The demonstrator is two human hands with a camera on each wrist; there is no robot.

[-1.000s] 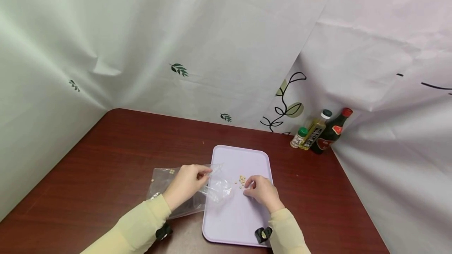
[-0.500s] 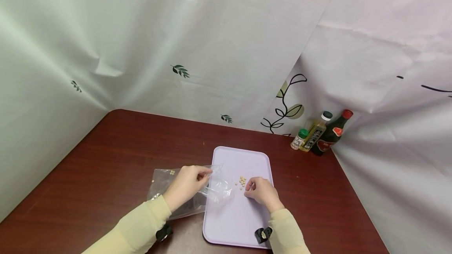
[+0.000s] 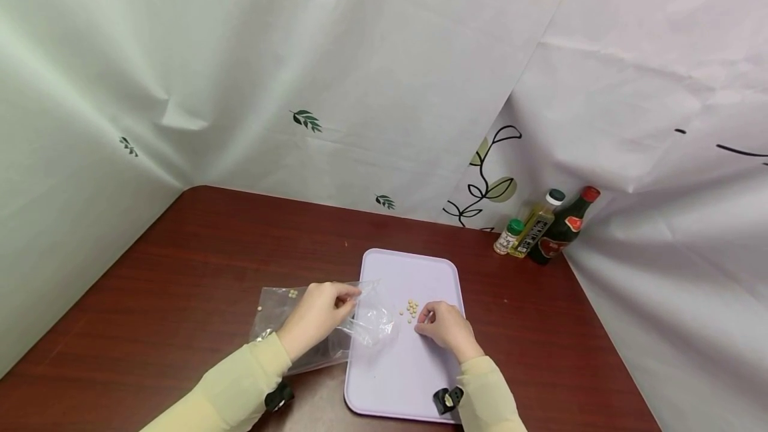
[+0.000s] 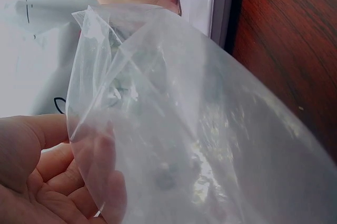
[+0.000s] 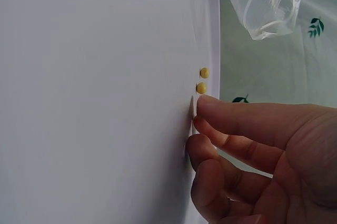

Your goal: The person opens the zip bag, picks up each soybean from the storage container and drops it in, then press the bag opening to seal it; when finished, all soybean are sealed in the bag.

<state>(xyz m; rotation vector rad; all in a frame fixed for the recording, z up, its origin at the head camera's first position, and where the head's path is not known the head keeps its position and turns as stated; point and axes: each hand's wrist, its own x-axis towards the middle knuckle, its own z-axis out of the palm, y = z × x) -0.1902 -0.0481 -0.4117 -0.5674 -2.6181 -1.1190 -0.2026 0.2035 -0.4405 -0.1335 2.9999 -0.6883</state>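
Over the left edge of a lilac tray (image 3: 384,385), holding a clear plastic bag (image 4: 174,118) with the left hand (image 3: 317,312), pinching the rim between thumb and fingers and showing some fingertips through the plastic in the left wrist view. Stretching the bag from the wooden table (image 3: 180,272) onto the tray, lapping a crumpled, shiny mouth over the surface. Showing a few pale beans (image 3: 292,293) at the bag's far left corner, without making clear whether inside or beneath the plastic.

Above the tray's right half, reaching down with the right hand (image 3: 447,327), bending the fingers inward and holding the thumb close to them. Giving no clear sight between those tips, so not telling whether gripping anything. Just beside the fingertips, on the tray, facing a small, loose cluster of yellow beans (image 3: 412,307).

Wearing pale yellow sleeves (image 3: 249,369) on both arms. Seeing, at the table's far right corner, a green-capped shaker (image 3: 508,237), an oil bottle (image 3: 533,229) and a dark red-capped bottle (image 3: 558,235) standing close together. Beyond the far edge, facing a white cloth (image 3: 360,72) printed with leaves.
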